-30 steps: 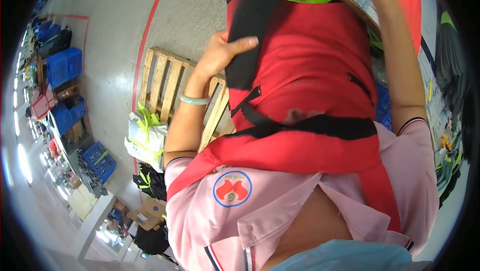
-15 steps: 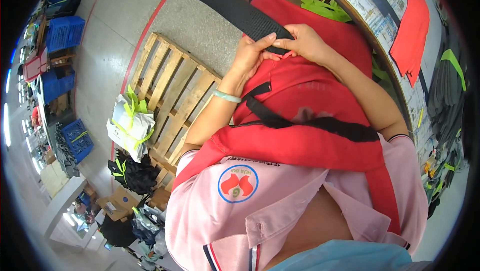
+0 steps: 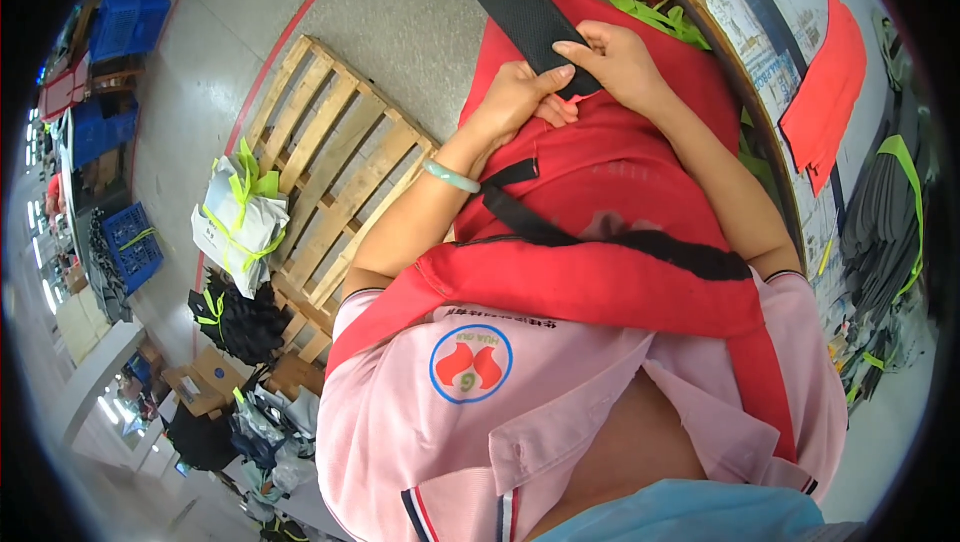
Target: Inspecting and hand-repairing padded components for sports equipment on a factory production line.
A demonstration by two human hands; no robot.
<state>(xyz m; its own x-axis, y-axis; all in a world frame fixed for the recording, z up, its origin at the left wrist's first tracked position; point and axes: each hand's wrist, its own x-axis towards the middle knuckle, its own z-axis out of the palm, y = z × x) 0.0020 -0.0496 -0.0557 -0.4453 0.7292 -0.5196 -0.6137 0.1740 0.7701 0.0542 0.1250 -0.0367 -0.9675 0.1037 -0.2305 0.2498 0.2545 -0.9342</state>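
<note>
Workshop: wooden pallet, blue crates

Hands grip black strip; wooden pallet at left.

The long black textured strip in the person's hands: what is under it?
Behind the long black textured strip show the grey floor and red fabric apron; a bright-red edge peeks out at its lower end. Its underside is hidden.

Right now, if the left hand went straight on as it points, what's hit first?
The black strip that the left hand pinches; beyond it, apparently the right hand, though depth is unclear.
</note>
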